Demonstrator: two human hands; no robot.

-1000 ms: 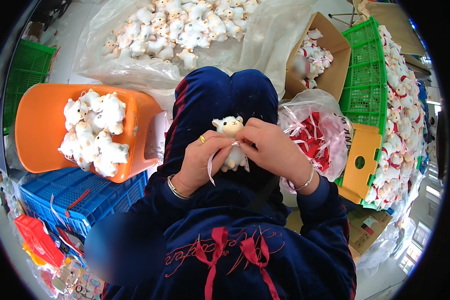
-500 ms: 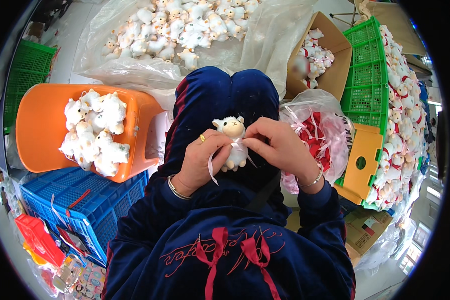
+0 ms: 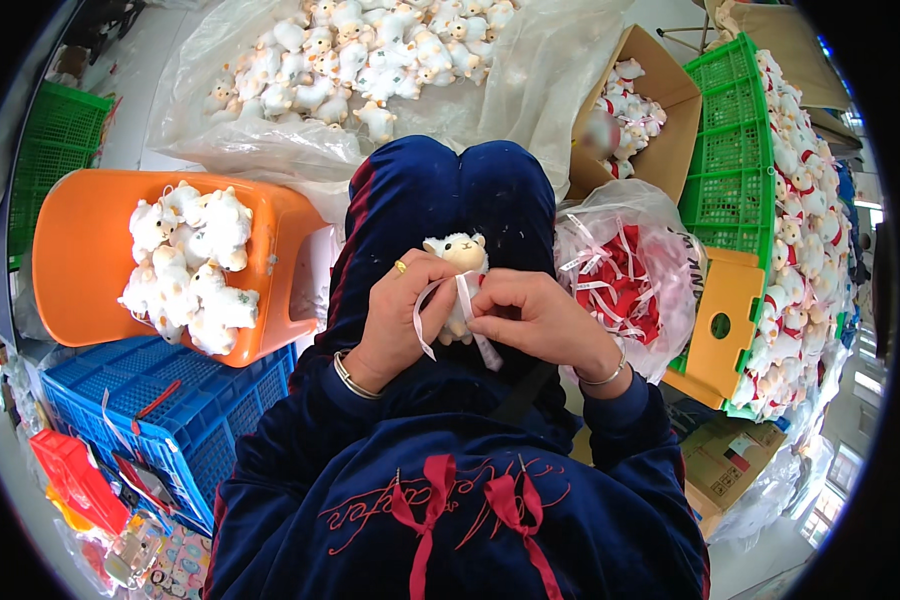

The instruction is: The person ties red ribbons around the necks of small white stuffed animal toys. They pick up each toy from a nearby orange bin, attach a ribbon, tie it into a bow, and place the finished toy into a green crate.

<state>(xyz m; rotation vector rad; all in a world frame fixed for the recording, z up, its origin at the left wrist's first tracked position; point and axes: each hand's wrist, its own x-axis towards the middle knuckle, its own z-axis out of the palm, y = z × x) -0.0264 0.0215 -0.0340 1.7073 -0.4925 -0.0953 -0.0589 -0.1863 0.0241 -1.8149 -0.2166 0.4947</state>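
A small white plush sheep point(image 3: 462, 252) lies on my lap, its face turned up between my hands. A pale pink ribbon point(image 3: 465, 296) stands in a loop at its neck, with loose ends hanging on both sides. My left hand point(image 3: 400, 315) is closed at the neck, finger and thumb pinching the ribbon against the toy. My right hand point(image 3: 550, 318) is closed beside the toy's chest, its fingertips pinching the ribbon from the other side. Most of the toy's body is hidden behind my fingers and the ribbon.
Several plush sheep point(image 3: 190, 265) lie on an orange stool point(image 3: 75, 250) at left, above a blue crate point(image 3: 210, 400). A plastic bag point(image 3: 670, 260) of red pieces with ribbons sits at right. More sheep fill a plastic sheet, a cardboard box point(image 3: 675, 120) and a green crate point(image 3: 730, 150).
My right hand has moved slightly down and toward the left hand. The ribbon now stands as a raised loop, and more of the bag of red pieces shows.
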